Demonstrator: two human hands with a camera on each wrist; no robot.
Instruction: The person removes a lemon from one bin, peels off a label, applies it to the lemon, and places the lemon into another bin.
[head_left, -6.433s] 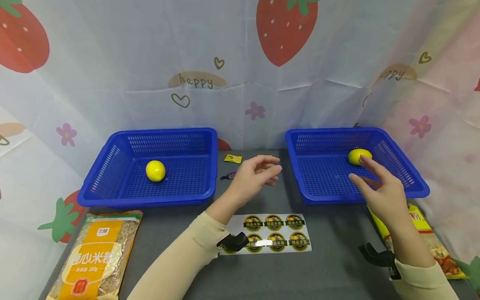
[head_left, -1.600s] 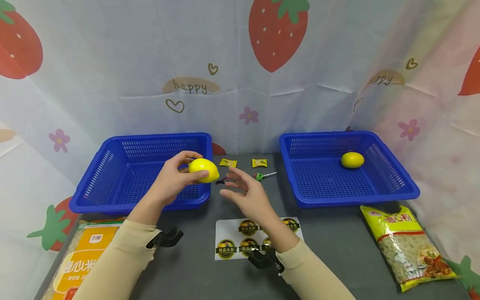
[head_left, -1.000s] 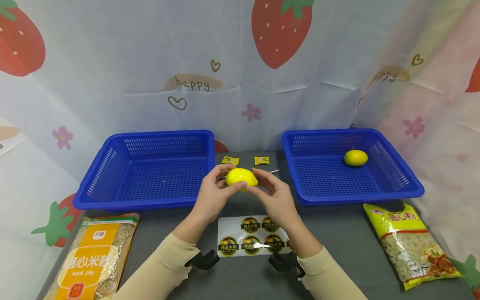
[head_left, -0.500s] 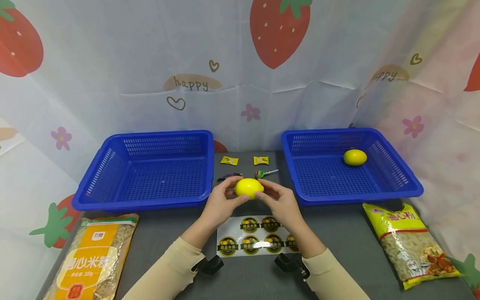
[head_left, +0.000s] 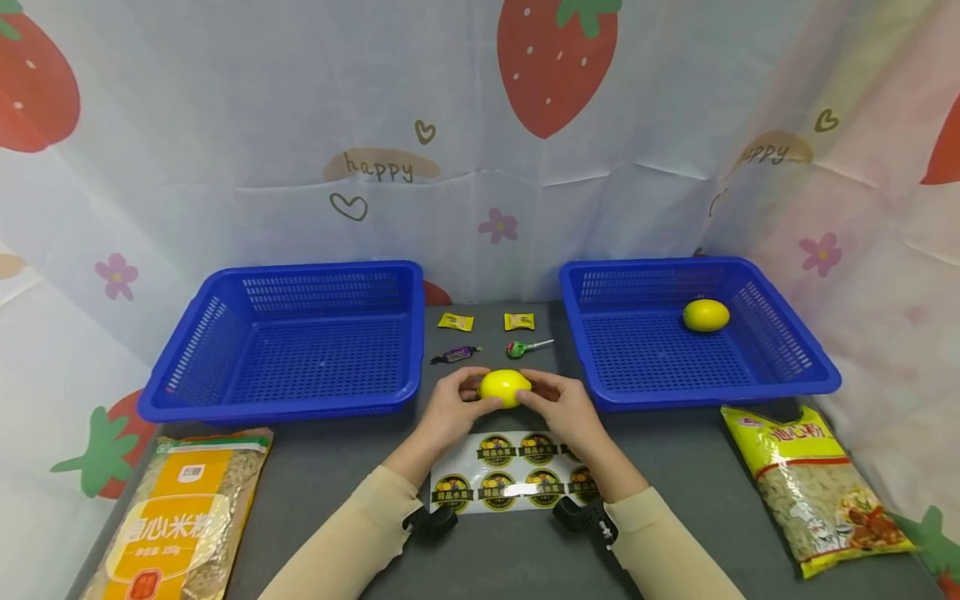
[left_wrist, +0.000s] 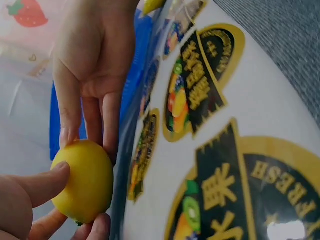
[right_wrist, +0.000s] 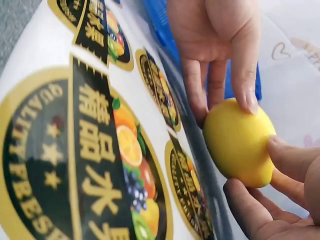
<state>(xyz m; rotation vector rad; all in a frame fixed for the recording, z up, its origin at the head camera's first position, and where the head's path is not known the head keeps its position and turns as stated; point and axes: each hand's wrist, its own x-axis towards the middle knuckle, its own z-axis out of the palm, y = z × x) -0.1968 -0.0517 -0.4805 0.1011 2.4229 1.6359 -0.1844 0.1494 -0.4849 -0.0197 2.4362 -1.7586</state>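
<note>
Between both hands, in the middle of the table, is a yellow lemon (head_left: 505,388). My left hand (head_left: 452,404) grips its left end, thumb in front and fingers behind. On the other end my right hand (head_left: 561,406) holds it the same way. The left wrist view shows the lemon (left_wrist: 85,182) pinched from two sides, its small stem spot near the lower fingers. In the right wrist view the lemon (right_wrist: 240,142) is close beside a sticker sheet (right_wrist: 165,30). That white sheet (head_left: 487,505), with round black and gold fruit labels, lies just in front of the hands.
A blue basket (head_left: 281,411) stands at left, another blue basket (head_left: 712,390) at right with a second lemon (head_left: 706,316) in it. Two yellow candies (head_left: 456,322), a purple-wrapped candy (head_left: 456,354) and a lollipop (head_left: 517,349) lie between. Food bags (head_left: 180,517) (head_left: 817,492) flank the front.
The left hand took the lemon out of the left basket and brought it to the middle. The right hand came over from the right basket and gripped it too; both then lowered it toward me.
</note>
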